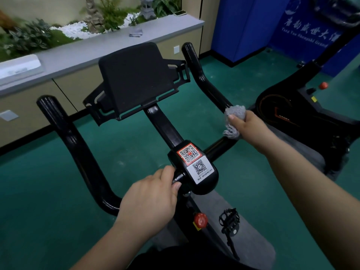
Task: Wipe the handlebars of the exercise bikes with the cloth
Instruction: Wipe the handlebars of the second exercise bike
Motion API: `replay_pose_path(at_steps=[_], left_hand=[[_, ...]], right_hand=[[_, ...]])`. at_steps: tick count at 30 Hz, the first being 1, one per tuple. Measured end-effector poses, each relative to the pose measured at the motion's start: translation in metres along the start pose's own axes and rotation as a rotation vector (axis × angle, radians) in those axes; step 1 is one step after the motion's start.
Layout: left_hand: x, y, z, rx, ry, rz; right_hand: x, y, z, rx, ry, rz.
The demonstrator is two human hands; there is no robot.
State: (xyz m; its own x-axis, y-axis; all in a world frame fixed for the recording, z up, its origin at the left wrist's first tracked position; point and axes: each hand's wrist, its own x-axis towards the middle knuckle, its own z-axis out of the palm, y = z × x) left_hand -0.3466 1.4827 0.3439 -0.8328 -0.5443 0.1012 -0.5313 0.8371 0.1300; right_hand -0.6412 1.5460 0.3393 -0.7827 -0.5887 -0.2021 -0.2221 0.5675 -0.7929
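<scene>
The right hand point(251, 126) grips a grey cloth point(232, 117) wrapped around the right handlebar point(204, 78). The left hand point(150, 199) curls around the bar beside the stickered hub point(196, 168). A tablet holder point(136, 78) stands between both handlebars; a second bike point(303, 106) is to the right.

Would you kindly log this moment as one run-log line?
right hand: grips cloth on right handlebar | left hand: holds crossbar by QR-stickered housing | left handlebar: untouched

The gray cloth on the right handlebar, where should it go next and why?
Probably slide it forward up the bar. The right hand grips the gray cloth around the right handlebar at its lower bend, with the upper stretch bare ahead, and the left hand steadies the bike near the center.
</scene>
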Motion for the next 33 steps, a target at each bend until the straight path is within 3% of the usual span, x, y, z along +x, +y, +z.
replay_pose_path(at_steps=[8,19,28,33], left_hand=[[0.001,0.000,-0.001,0.000,-0.038,-0.017],[-0.003,0.004,-0.007,-0.155,-0.045,-0.098],[-0.008,0.000,-0.007,-0.134,-0.027,-0.039],[-0.010,-0.007,-0.005,-0.236,-0.034,0.000]], right_hand=[[0.061,-0.047,0.011,-0.532,-0.047,-0.279],[0.096,-0.094,0.046,-0.492,0.044,-0.344],[0.037,-0.033,0.014,-0.475,0.115,-0.226],[-0.012,-0.018,0.015,-0.303,0.255,0.041]])
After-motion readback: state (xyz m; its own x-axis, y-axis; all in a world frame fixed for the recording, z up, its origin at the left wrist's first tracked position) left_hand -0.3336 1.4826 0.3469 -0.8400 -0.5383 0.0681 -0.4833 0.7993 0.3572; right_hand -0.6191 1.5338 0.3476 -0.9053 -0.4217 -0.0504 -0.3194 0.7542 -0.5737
